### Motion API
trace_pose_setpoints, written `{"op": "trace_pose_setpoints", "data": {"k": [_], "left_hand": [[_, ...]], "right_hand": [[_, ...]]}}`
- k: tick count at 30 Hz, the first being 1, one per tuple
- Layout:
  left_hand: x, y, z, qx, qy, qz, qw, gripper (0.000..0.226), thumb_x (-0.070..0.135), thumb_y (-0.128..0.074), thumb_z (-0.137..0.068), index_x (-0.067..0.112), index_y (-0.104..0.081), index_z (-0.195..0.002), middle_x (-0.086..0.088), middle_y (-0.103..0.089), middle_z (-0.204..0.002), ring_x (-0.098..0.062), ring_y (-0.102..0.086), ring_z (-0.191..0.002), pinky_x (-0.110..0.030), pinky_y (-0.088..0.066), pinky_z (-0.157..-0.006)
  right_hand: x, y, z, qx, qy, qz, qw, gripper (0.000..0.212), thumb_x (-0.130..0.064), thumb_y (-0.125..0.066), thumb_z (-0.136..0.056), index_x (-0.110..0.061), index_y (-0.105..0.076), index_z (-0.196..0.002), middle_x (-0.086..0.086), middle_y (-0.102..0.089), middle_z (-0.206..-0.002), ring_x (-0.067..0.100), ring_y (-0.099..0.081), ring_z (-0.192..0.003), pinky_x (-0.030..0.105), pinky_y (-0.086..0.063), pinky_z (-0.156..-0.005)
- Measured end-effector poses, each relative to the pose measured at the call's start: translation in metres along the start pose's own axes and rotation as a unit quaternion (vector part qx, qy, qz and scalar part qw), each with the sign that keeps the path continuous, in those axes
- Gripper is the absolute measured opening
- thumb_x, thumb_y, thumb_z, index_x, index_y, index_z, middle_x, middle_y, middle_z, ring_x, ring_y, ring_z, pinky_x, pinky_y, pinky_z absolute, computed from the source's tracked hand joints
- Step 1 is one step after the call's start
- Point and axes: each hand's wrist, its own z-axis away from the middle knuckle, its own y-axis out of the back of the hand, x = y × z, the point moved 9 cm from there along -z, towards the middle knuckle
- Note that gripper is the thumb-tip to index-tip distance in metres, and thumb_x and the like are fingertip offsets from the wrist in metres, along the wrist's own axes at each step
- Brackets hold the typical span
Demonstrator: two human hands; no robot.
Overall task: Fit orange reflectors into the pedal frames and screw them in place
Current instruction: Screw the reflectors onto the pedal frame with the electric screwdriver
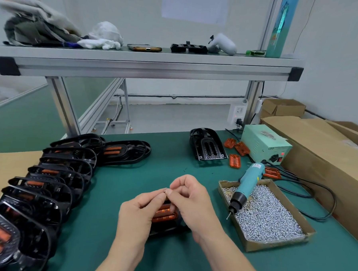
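While above pedal (169, 231), fingers (173, 195) round screw (165, 190).

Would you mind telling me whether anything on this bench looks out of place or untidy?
The electric screwdriver lies across the box of screws, its bit overhanging the rim. What look like loose screws sit on the power supply, and one orange reflector is half hidden behind the screwdriver's cable end.

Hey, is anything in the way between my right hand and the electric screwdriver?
Nothing visible. Only bare green mat lies between the right hand, pinching a small screw, and the electric screwdriver resting on the screw box.
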Motion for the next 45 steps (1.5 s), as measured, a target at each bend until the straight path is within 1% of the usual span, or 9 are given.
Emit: {"op": "trace_pose_setpoints", "data": {"k": [7, 10, 15, 18, 21, 26, 31, 40, 45], "left_hand": [[-0.002, -0.001, -0.003, -0.008, 0.001, 0.046, 0.999, 0.027, 0.033, -0.08, -0.066, 0.012, -0.077, -0.083, -0.013, -0.075, -0.085, -0.021, -0.069, -0.078, -0.033, -0.055, -0.075], [0.0, 0.002, -0.005, 0.012, -0.011, 0.002, 1.0, 0.004, 0.018, -0.078, -0.08, 0.018, -0.076, -0.077, -0.002, -0.073, -0.076, -0.012, -0.065, -0.07, -0.029, -0.051, -0.071], [-0.005, 0.015, -0.007, 0.027, 0.004, -0.028, 0.999, 0.008, 0.014, -0.078, -0.081, 0.02, -0.075, -0.076, -0.002, -0.071, -0.074, -0.012, -0.064, -0.068, -0.024, -0.051, -0.065], [-0.01, 0.015, -0.006, 0.026, 0.009, -0.05, 0.998, 0.008, 0.014, -0.079, -0.08, 0.02, -0.075, -0.076, -0.004, -0.072, -0.073, -0.012, -0.063, -0.067, -0.028, -0.049, -0.069], [-0.012, 0.013, -0.004, 0.026, 0.012, -0.07, 0.997, 0.011, 0.014, -0.079, -0.081, 0.022, -0.075, -0.075, -0.003, -0.072, -0.073, -0.01, -0.062, -0.067, -0.028, -0.048, -0.07], [-0.008, 0.009, -0.001, 0.018, 0.01, -0.08, 0.997, 0.011, 0.014, -0.078, -0.082, 0.023, -0.075, -0.076, -0.004, -0.073, -0.076, -0.011, -0.063, -0.068, -0.028, -0.048, -0.069], [-0.005, 0.01, -0.001, 0.017, 0.005, -0.096, 0.995, 0.012, 0.014, -0.077, -0.083, 0.024, -0.075, -0.076, -0.002, -0.073, -0.076, -0.009, -0.064, -0.069, -0.027, -0.048, -0.069], [0.0, 0.006, 0.002, -0.009, -0.012, -0.141, 0.99, 0.014, 0.018, -0.072, -0.089, 0.028, -0.075, -0.079, 0.003, -0.075, -0.08, -0.01, -0.068, -0.076, -0.024, -0.047, -0.074], [0.005, -0.006, 0.005, -0.045, -0.04, -0.207, 0.976, 0.017, 0.018, -0.072, -0.088, 0.03, -0.073, -0.077, 0.007, -0.073, -0.078, 0.001, -0.06, -0.067, -0.013, -0.042, -0.065]], "right_hand": [[0.004, 0.009, 0.0, -0.019, 0.004, 0.022, 1.0, 0.019, -0.02, -0.07, -0.093, -0.009, -0.06, -0.08, 0.006, -0.069, -0.063, 0.014, -0.053, -0.047, 0.023, -0.044, -0.049], [-0.008, 0.056, -0.01, 0.106, 0.064, 0.131, 0.984, 0.023, -0.03, -0.067, -0.095, -0.017, -0.062, -0.076, 0.002, -0.071, -0.072, 0.016, -0.064, -0.061, 0.034, -0.053, -0.067], [-0.012, 0.156, -0.014, 0.288, 0.056, 0.318, 0.902, 0.025, -0.032, -0.07, -0.089, -0.019, -0.062, -0.107, 0.006, -0.054, -0.114, -0.001, -0.048, -0.097, 0.029, -0.037, -0.081], [0.013, 0.184, -0.016, 0.302, -0.035, 0.346, 0.888, 0.05, -0.032, -0.073, -0.088, -0.008, -0.055, -0.128, 0.018, -0.046, -0.132, 0.029, -0.043, -0.119, 0.04, -0.038, -0.099], [0.029, 0.193, -0.016, 0.311, -0.062, 0.282, 0.905, 0.064, -0.029, -0.074, -0.088, -0.005, -0.044, -0.139, 0.018, -0.043, -0.136, 0.03, -0.044, -0.122, 0.039, -0.04, -0.096], [0.049, 0.194, -0.022, 0.309, -0.111, 0.145, 0.933, 0.062, -0.03, -0.071, -0.091, -0.007, -0.035, -0.137, 0.003, -0.056, -0.096, 0.011, -0.056, -0.077, 0.027, -0.037, -0.057], [0.063, 0.19, -0.032, 0.293, -0.156, 0.007, 0.943, 0.047, -0.031, -0.07, -0.093, -0.003, -0.05, -0.124, 0.016, -0.062, -0.094, 0.022, -0.055, -0.065, 0.028, -0.04, -0.05], [0.052, 0.152, -0.035, 0.277, -0.122, -0.262, 0.916, 0.02, -0.024, -0.073, -0.09, -0.008, -0.06, -0.092, 0.005, -0.055, -0.07, 0.009, -0.055, -0.04, 0.019, -0.044, -0.038], [0.033, 0.113, -0.038, 0.243, -0.08, -0.375, 0.891, 0.025, -0.009, -0.071, -0.085, -0.011, -0.055, -0.103, 0.003, -0.053, -0.071, 0.006, -0.052, -0.043, 0.019, -0.045, -0.041]]}}
